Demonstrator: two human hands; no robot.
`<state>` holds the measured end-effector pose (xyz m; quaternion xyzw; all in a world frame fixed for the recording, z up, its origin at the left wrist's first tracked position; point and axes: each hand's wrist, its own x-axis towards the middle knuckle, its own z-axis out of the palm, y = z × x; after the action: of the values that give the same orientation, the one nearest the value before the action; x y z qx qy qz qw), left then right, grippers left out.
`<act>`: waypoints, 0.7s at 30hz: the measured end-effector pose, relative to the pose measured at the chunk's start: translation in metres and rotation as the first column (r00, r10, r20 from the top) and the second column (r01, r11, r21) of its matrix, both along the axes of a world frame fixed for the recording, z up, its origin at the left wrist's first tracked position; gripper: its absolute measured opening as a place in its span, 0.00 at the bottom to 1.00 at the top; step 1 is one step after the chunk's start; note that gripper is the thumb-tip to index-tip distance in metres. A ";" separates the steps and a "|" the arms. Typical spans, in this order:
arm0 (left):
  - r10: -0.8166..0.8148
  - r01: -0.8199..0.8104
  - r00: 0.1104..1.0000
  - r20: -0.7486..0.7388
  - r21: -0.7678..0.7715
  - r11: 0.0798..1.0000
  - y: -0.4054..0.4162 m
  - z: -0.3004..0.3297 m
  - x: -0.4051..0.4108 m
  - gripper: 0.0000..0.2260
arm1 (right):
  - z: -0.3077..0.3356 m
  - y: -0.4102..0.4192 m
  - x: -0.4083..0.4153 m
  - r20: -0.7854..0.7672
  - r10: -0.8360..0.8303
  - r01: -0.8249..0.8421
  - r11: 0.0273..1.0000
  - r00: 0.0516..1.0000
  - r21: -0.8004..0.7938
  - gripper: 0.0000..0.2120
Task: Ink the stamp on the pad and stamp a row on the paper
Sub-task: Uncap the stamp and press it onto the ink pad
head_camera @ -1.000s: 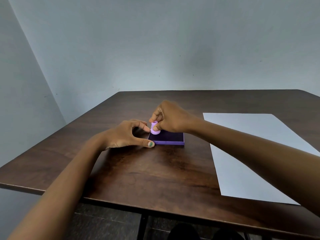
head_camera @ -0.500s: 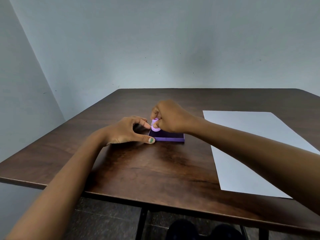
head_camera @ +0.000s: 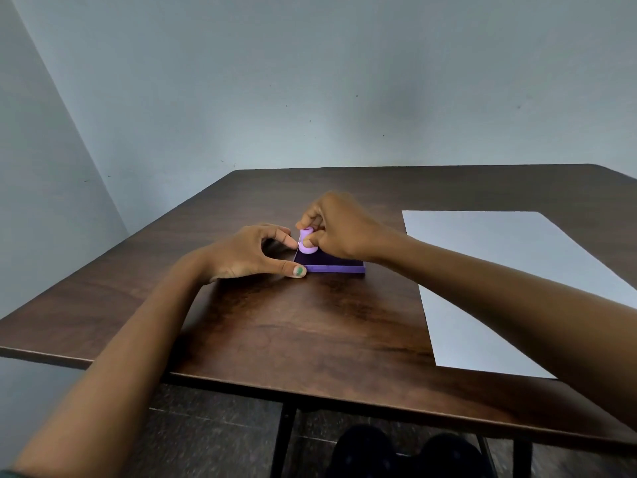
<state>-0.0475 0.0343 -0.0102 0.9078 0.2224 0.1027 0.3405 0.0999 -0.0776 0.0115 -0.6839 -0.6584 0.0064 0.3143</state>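
Note:
A small lilac stamp (head_camera: 307, 246) stands on the far left corner of the purple ink pad (head_camera: 332, 263), which lies near the middle of the dark wooden table (head_camera: 310, 322). My right hand (head_camera: 336, 227) pinches the stamp's top from above. My left hand (head_camera: 255, 251) rests on the table at the pad's left edge, its thumb against the near left corner and a fingertip at the far corner, bracing the pad. A blank white sheet of paper (head_camera: 510, 277) lies to the right; my right forearm crosses over its near part.
Pale walls stand behind the table and to its left. The table's near edge (head_camera: 241, 381) runs across the lower view, with metal legs and a dark floor below. Dark shoes (head_camera: 406, 453) show under the table.
The stamp stays on the pad's left corner under my right hand, shifting only slightly. My left hand keeps bracing the pad. The head view has tilted a little.

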 end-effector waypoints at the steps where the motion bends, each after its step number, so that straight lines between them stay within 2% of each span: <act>1: -0.005 0.005 1.000 0.006 -0.004 1.000 0.000 0.000 0.000 0.23 | -0.002 0.000 -0.001 0.042 -0.002 0.002 1.000 0.999 0.008 0.09; 5: 0.002 -0.002 1.000 -0.004 -0.013 1.000 0.002 -0.001 0.000 0.20 | -0.006 0.000 -0.003 0.193 -0.001 0.000 1.000 0.981 0.004 0.09; 7: 0.006 -0.006 1.000 -0.005 -0.007 1.000 0.002 -0.001 0.000 0.21 | -0.004 0.000 -0.002 0.162 0.003 -0.002 1.000 0.987 -0.003 0.10; 11: 0.011 -0.011 1.000 -0.007 0.000 1.000 0.001 0.000 0.000 0.23 | 0.003 -0.002 -0.003 -0.013 -0.007 0.007 1.000 1.000 -0.025 0.11; 17: 0.027 -0.027 1.000 -0.011 -0.007 1.000 0.001 -0.001 -0.001 0.24 | -0.003 -0.004 -0.013 0.120 -0.065 0.064 0.998 0.991 0.017 0.08; 21: 0.020 -0.020 1.000 -0.007 -0.019 1.000 0.001 -0.001 -0.001 0.24 | 0.000 -0.002 -0.017 0.048 -0.126 0.125 0.992 0.991 0.009 0.08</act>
<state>-0.0485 0.0352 -0.0108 0.9026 0.2337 0.1009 0.3472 0.0834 -0.0794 0.0112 -0.7229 -0.6215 -0.0320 0.3001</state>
